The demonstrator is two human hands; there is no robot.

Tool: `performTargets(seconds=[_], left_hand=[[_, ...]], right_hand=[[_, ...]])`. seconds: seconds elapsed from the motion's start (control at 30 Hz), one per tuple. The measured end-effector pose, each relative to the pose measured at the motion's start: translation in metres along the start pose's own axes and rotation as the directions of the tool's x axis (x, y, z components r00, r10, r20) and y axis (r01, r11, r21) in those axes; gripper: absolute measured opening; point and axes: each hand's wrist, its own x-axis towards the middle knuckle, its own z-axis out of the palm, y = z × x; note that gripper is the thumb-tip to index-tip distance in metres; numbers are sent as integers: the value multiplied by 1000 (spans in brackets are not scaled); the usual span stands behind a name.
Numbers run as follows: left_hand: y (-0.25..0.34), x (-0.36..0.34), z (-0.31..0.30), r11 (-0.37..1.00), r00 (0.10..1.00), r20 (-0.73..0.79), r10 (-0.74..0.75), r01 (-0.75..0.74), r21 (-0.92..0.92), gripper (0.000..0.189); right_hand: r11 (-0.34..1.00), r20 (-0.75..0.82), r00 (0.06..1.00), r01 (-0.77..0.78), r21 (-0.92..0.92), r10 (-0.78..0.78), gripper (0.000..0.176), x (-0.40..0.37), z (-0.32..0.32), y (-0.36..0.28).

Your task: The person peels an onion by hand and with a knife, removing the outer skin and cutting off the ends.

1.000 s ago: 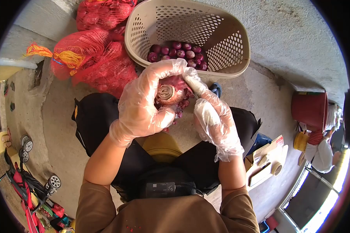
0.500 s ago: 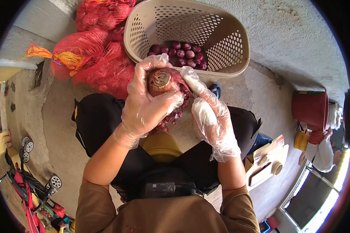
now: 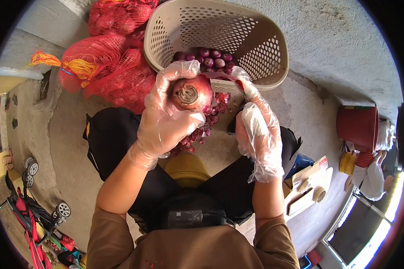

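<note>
Onion (image 3: 193, 93) sits in the left hand (image 3: 164, 119), fingers curled round it, its dry, round end facing up. A strip of skin (image 3: 222, 76) goes from its top edge to the right hand (image 3: 259, 130), farther off, which pinches the strip; I cannot tell if it holds more. On the gray floor (image 3: 67, 134), left to right: a stroller (image 3: 32, 215), red net bags (image 3: 125, 76), skin bits (image 3: 204, 131), a basket (image 3: 244, 36) with small onions (image 3: 216, 56) inside, cardboard (image 3: 309, 184).

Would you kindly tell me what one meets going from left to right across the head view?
Stroller, red mesh bags, left hand, held onion, right hand, dark red container.
</note>
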Motion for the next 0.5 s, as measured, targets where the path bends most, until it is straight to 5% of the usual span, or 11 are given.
performTargets(seconds=[0.17, 0.27, 0.5], left_hand=[[9, 1, 1, 967, 988, -31, -153, 143, -209, 69], [11, 2, 2, 832, 976, 13, -219, 193, -521, 66], [10, -1, 5, 840, 959, -33, -281, 229, -492, 58]], right_hand=[[999, 30, 1000, 6, 44, -7, 52, 0, -6, 3], [999, 82, 996, 20, 35, -22, 48, 0, -9, 2], [999, 119, 993, -13, 43, 8, 49, -5, -8, 1]])
